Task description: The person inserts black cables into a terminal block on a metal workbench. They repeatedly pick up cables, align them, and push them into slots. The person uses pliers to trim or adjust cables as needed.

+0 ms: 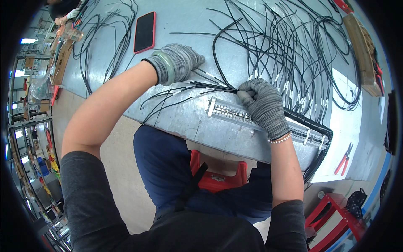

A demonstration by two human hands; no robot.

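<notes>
My left hand [179, 63], in a grey knit glove, has its fingers pressed together. Thin black wires with white sleeves [211, 77] run from beneath its fingers toward my right hand. My right hand [264, 107], gloved alike, is closed round the black wire bundle [231, 89] where it fans out to the left. Loose wire ends [166, 104] spread over the table below my left hand. Under my right hand lies a long terminal strip [231, 111] on a rail; my hand and wrist hide its middle. A black sheathed cable harness [308, 119] runs along its far side.
Many black wires [273, 46] tangle across the metal table [184, 19]. A red-edged phone [145, 32] lies at the far left. Red-handled pliers [344, 159] rest on white paper [329, 168] at right, near a wooden block [363, 54]. A red stool [220, 178] stands below.
</notes>
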